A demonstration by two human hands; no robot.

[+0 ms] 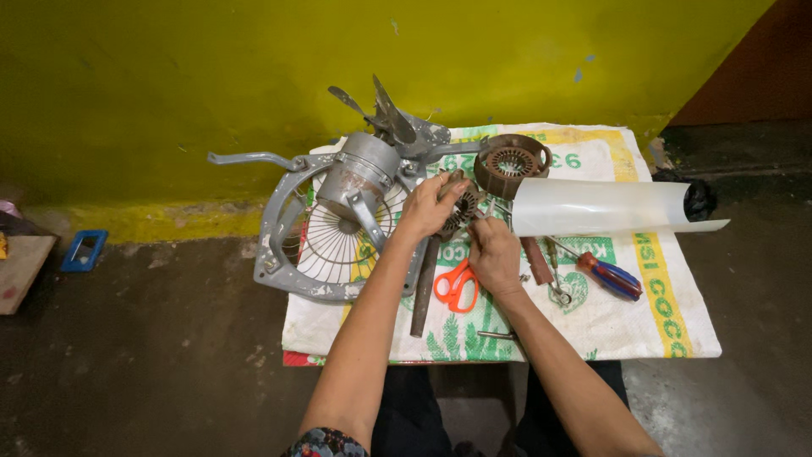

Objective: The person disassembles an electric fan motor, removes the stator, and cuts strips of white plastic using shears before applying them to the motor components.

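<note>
Yellow wall closes the far side; you work on a printed woven sack spread over the concrete floor. Your left hand and right hand both clench their fingers on a small motor part at the sack's middle. Left stands the grey fan frame; far, a brown stator and white plastic roll. Orange scissors and a screwdriver crowd near. Open room lies right.

Our left hand curls palm-down, fingers bent in a grasp; our right hand sits just beside it, fingers pinched, both forearms reaching forward.
</note>
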